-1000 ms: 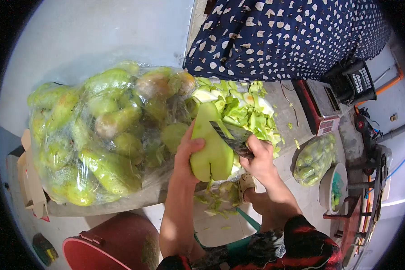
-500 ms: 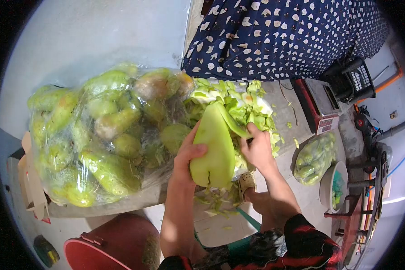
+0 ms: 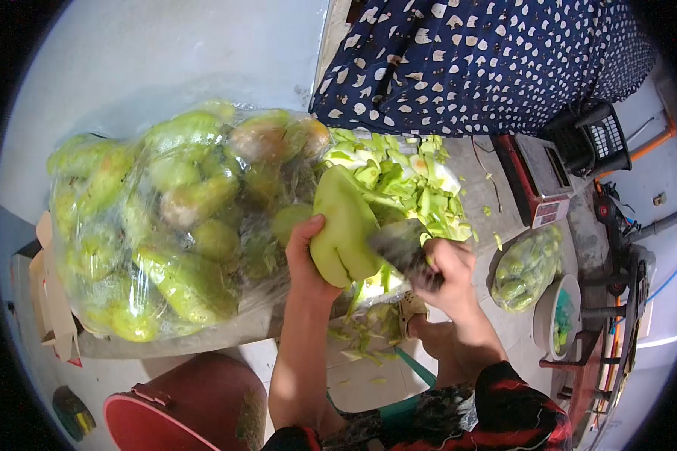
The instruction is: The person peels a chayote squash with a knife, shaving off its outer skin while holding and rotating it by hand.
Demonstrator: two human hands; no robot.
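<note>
My left hand (image 3: 308, 259) is wrapped round the lower left side of a large, pale green peeled chayote (image 3: 342, 225), which is tilted and has a dark crease at its lower end. My right hand (image 3: 451, 270) is closed on a knife (image 3: 402, 248), its dark, broad blade smeared by motion. The blade is at the chayote's right side; whether it touches is hard to tell. Behind the chayote lies a heap of green peelings (image 3: 410, 180) on the ledge. A clear plastic bag of unpeeled chayotes (image 3: 180, 240) fills the left of the ledge.
A red bucket (image 3: 180, 406) stands on the floor at lower left. To the right are a red scale (image 3: 534, 180), a black basket (image 3: 598, 139), a bag of green produce (image 3: 526, 267) and a white tub (image 3: 557, 316). A dark blue patterned cloth (image 3: 474, 68) hangs behind.
The peel strip at my right hand is no longer seen there, and the knife blade has come into view. The chayote has turned and tilted left. My right hand has shifted right and down.
</note>
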